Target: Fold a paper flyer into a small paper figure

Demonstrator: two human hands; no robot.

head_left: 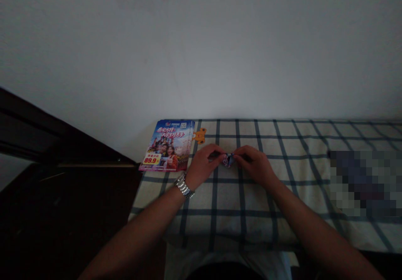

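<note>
My left hand [202,165] and my right hand [253,164] meet above the checked cloth, and their fingertips pinch a small folded piece of printed paper [228,160] from both sides. The paper shows blue and pink print and is partly hidden by my fingers. A silver metal wristwatch [184,186] sits on my left wrist. To the left of that hand lies a stack of glossy printed flyers [168,146] with a yellow "89.9" price label.
The cream cloth with dark blue checks [238,200] covers the surface and ends at a white wall [201,49]. A small orange cut-out [199,136] lies behind the flyers' right edge. Dark furniture [63,146] stands at the left. A pixelated patch [364,183] hides something on the right.
</note>
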